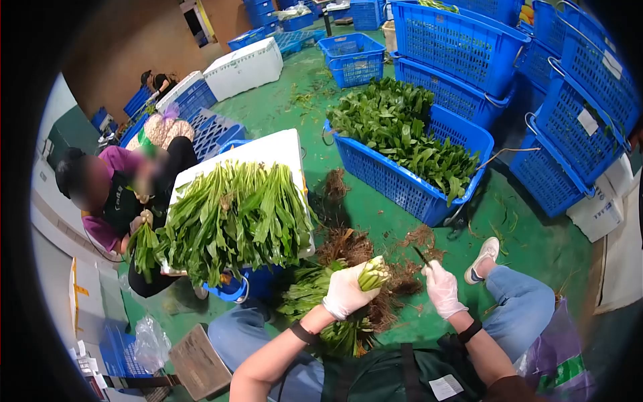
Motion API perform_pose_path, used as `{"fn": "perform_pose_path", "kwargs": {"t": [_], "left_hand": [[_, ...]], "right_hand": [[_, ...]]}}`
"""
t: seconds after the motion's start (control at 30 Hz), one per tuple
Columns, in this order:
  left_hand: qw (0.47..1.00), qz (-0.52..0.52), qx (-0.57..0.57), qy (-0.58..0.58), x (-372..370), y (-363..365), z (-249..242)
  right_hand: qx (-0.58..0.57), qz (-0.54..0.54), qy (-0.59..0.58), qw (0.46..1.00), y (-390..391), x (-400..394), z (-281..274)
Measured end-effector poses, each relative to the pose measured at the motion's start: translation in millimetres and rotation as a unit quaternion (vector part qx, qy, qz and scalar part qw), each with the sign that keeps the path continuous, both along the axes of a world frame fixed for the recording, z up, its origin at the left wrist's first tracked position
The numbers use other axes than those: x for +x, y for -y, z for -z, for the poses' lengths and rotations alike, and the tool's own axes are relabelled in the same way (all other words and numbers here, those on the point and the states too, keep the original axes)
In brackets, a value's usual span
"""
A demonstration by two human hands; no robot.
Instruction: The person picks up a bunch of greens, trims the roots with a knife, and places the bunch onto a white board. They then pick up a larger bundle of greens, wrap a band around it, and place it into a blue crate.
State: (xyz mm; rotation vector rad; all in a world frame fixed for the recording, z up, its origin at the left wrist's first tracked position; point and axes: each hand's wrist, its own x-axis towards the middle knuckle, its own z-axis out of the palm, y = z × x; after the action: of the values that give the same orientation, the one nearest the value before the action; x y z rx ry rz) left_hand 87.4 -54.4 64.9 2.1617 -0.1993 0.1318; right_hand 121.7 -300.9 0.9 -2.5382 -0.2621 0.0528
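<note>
The thin white gloves look smooth and rubbery; the held bundle of pale green stalks is smooth too. Long, strappy green leaves shine on a matt white foam slab. The rectangular blue crate is lattice plastic, faintly glossy — the tangled brown roots rough and fibrous. Blue trousers look like matt denim; the clear plastic bag is crinkled — and glossy.
</note>
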Motion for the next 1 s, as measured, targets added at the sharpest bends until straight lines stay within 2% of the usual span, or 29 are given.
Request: {"fn": "perform_pose_path", "kwargs": {"t": [0.03, 0.07, 0.1, 0.13, 0.2, 0.23, 0.3, 0.33, 0.37, 0.4, 0.43, 0.5, 0.53, 0.57, 0.63, 0.7, 0.77, 0.83, 0.87, 0.9, 0.97, 1.0], "left_hand": [[0.999, 0.010, -0.020, -0.040, -1.2, -0.3, -1.9], [0.999, 0.011, -0.017, -0.042, -2.5, 0.1, 2.7], [0.995, 0.027, -0.069, -0.070, -3.9, 1.6, 11.1], [0.987, 0.045, -0.122, -0.096, -4.4, 3.8, 15.2], [0.979, 0.060, -0.145, -0.132, -4.8, 6.9, 15.9], [0.968, 0.070, -0.171, -0.171, -5.2, 7.6, 14.3], [0.965, 0.076, -0.149, -0.202, -6.3, 9.3, 12.9], [0.963, 0.098, -0.165, -0.190, -7.0, 12.0, 14.2], [0.962, 0.114, -0.178, -0.174, -7.5, 11.7, 14.6], [0.970, 0.134, -0.148, -0.142, -7.2, 9.4, 29.0], [0.975, 0.112, -0.114, -0.153, -9.2, 8.9, 22.1], [0.973, 0.099, -0.093, -0.188, -10.0, 5.1, -20.2], [0.973, 0.080, -0.157, -0.151, -9.5, 0.8, -28.0], [0.976, 0.064, -0.155, -0.137, -6.8, -5.8, -39.7], [0.969, -0.055, -0.218, -0.101, 1.6, -27.8, -77.3], [0.974, -0.092, -0.137, -0.157, 31.9, -76.0, -164.1], [0.991, -0.100, -0.039, -0.084, 76.1, -122.4, -177.7], [0.974, -0.198, 0.022, -0.108, 124.7, -160.0, -179.1], [0.963, -0.214, 0.111, -0.123, 145.8, -177.5, -178.4], [0.943, -0.227, 0.199, -0.136, 165.0, -194.8, -170.4], [0.866, -0.348, 0.360, -0.005, 195.7, -231.1, -99.4], [0.790, -0.321, 0.488, -0.186, 187.5, -209.7, -108.8]], "right_hand": [[0.140, 0.014, 0.043, 0.989, -8.4, -0.2, -17.1], [0.139, -0.020, 0.094, 0.986, -14.3, -1.4, -31.2], [0.143, -0.016, 0.093, 0.985, -20.7, -3.2, -40.7], [0.137, -0.059, 0.145, 0.978, -26.2, -3.7, -49.3], [0.126, -0.110, 0.231, 0.959, -34.5, -3.8, -54.2], [0.126, -0.109, 0.231, 0.959, -35.8, -4.5, -56.6], [0.078, -0.153, 0.251, 0.952, -38.9, -6.0, -62.0], [0.058, -0.129, 0.215, 0.966, -36.8, -2.8, -41.1], [-0.016, -0.099, 0.153, 0.983, -29.3, 1.1, -20.9], [-0.105, -0.100, 0.037, 0.989, -16.1, 8.3, -5.3], [-0.077, -0.077, 0.004, 0.994, -5.4, 8.1, -1.6], [-0.090, -0.066, 0.029, 0.993, 7.4, 10.8, 4.0], [-0.050, -0.059, 0.052, 0.996, 7.3, 11.1, -9.0], [-0.026, -0.051, 0.062, 0.996, 6.5, 12.6, -16.6], [-0.003, -0.048, 0.056, 0.997, 1.0, 11.8, -36.5], [0.022, -0.056, 0.056, 0.997, -7.0, 12.8, -46.7], [0.037, -0.060, 0.056, 0.996, -8.3, 14.8, -50.1], [0.044, -0.067, 0.060, 0.995, -10.9, 16.0, -49.1], [0.045, -0.063, 0.062, 0.995, -10.8, 17.1, -48.8], [0.049, -0.076, 0.061, 0.994, -10.0, 17.0, -48.1], [0.050, -0.075, 0.060, 0.994, -8.6, 17.2, -52.5], [0.015, -0.097, 0.068, 0.993, -6.6, 17.1, -59.2]]}}
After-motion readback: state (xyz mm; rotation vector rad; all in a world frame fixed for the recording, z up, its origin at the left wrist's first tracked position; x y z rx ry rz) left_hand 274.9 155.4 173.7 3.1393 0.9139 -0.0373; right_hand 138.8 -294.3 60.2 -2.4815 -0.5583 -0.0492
